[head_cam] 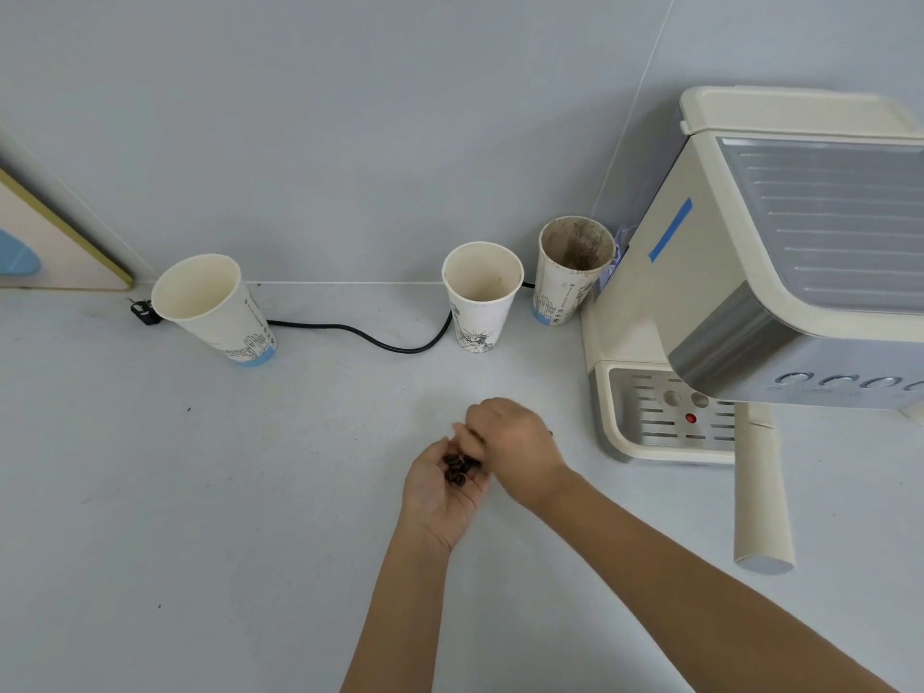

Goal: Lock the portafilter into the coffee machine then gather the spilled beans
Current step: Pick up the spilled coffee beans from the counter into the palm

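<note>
My left hand (pixel 440 497) is cupped palm up over the counter with several dark coffee beans (pixel 456 469) lying in it. My right hand (pixel 515 442) hovers just above and to the right, its fingertips pinched together over the beans; whether it holds a bean is hidden. The cream coffee machine (pixel 710 272) stands at the right. The portafilter's cream handle (pixel 760 497) sticks out toward me from under the machine's head, above the drip tray (pixel 650 417).
Three paper cups stand along the wall: one at the left (pixel 215 307), one in the middle (pixel 482 292), a stained one (pixel 572 267) beside the machine. A black power cord (pixel 360 335) runs between them. A few dark specks dot the white counter (pixel 200 492).
</note>
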